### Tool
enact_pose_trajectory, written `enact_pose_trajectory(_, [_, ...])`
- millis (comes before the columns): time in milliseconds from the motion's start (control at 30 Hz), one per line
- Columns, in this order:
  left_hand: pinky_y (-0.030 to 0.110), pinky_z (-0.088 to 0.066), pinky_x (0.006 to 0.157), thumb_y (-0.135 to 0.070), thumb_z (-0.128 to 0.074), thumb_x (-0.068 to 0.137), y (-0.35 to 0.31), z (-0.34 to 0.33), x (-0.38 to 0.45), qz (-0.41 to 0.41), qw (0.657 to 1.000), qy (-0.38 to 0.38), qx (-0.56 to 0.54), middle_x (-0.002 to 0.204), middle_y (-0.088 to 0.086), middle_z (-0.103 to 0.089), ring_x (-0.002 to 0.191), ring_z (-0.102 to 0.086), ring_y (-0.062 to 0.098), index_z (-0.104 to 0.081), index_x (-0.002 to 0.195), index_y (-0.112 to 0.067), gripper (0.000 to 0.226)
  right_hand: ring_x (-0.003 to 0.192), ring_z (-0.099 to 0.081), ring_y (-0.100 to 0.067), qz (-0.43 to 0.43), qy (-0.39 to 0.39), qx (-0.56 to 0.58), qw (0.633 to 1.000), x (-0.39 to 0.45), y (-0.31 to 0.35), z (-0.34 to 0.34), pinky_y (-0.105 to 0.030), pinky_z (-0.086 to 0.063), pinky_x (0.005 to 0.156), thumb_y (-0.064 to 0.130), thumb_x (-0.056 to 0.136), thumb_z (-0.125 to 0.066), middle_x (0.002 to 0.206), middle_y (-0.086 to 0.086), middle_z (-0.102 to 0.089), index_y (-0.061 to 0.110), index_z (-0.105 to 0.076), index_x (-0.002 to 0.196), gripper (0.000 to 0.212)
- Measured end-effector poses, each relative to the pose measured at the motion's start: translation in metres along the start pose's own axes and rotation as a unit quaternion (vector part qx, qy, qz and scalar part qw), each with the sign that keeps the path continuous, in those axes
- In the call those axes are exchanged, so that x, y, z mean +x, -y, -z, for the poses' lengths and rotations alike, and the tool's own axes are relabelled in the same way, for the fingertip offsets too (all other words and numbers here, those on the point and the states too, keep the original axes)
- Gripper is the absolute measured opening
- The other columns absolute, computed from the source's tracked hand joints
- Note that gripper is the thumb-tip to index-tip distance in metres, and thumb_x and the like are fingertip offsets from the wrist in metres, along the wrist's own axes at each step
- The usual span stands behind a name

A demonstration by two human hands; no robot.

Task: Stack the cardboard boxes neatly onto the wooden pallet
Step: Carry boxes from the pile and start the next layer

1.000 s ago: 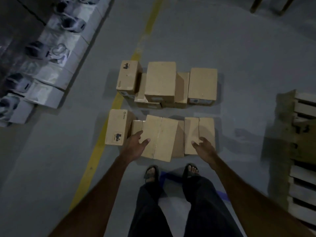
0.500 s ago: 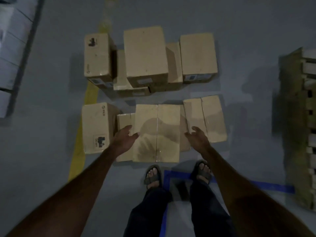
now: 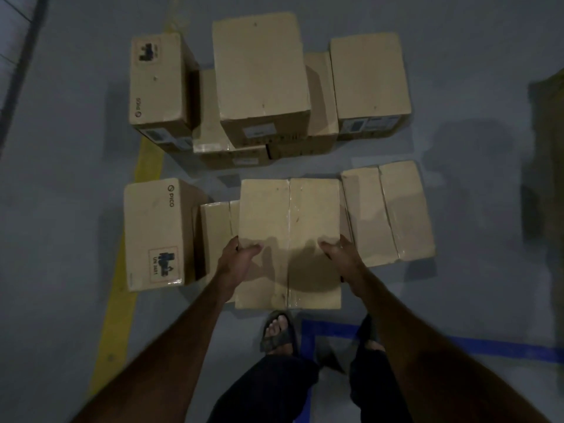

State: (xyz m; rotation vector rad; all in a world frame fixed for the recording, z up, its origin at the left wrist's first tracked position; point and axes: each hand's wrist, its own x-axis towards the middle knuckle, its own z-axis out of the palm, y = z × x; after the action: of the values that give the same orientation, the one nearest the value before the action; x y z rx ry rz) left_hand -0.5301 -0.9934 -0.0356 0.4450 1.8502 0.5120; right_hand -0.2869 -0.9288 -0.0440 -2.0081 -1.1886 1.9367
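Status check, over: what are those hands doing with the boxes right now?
Left hand and right hand grip opposite sides of the middle taped box. It sits on lower boxes, not yet on the pallet. Neighbouring boxes close on both sides.

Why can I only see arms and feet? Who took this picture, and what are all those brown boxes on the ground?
A camera worn on a person's head took it, looking down, so you see only their arms, legs and sandalled feet. Brown cardboard boxes sit in two rows on the grey floor. The left hand and the right hand each have a grip on a side of the wide taped cardboard box in the middle of the near row. Beside it stands a cardboard box printed PICO. A yellow floor stripe runs underneath.
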Motion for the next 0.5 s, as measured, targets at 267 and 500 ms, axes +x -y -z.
enact_pose_trajectory(267, [0.045,-0.054,0.095,-0.038,-0.067,0.097,-0.049,0.006,-0.044,-0.046,0.998,0.002,-0.043,0.116,-0.005,-0.074,0.109,-0.066,0.021,-0.069,0.129,-0.027,0.034,0.116,-0.065,-0.025,0.044,0.009,0.040,0.998,-0.050,0.040,0.025,-0.053,-0.055,0.099,0.050,0.098,-0.060,0.126,-0.003,-0.065,0.029,-0.057,0.130,0.038])
enact_pose_trajectory(500, [0.039,-0.056,0.092,-0.047,-0.069,0.093,-0.164,0.048,-0.164,-0.099,0.989,0.039,-0.098,0.119,-0.003,-0.077,0.107,-0.072,0.021,-0.070,0.131,-0.026,0.043,0.106,-0.063,-0.022,0.031,-0.066,0.046,0.996,-0.169,0.143,0.091,-0.045,-0.051,0.097,0.071,0.095,-0.052,0.119,0.001,-0.067,0.022,-0.064,0.126,0.059])
